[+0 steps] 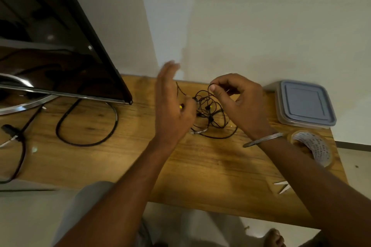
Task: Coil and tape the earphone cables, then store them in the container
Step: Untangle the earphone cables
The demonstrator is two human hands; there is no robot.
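A tangle of thin dark earphone cables (210,114) with small yellow parts lies on the wooden table (124,158) near the wall. My right hand (239,104) pinches a loop of the cable between thumb and forefinger, just above the tangle. My left hand (172,104) is raised on edge at the tangle's left side, blurred, fingers extended upward, with a strand and a yellow bit beside its thumb. A clear container with a grey-blue lid (305,104), lid on, stands at the table's far right. A roll of clear tape (313,146) lies in front of it.
A dark monitor (50,46) on a curved silver stand fills the left, with thick black power cables (88,124) looping on the table below it. Scissor tips (282,185) show beside my right forearm. The wall runs along the table's far edge.
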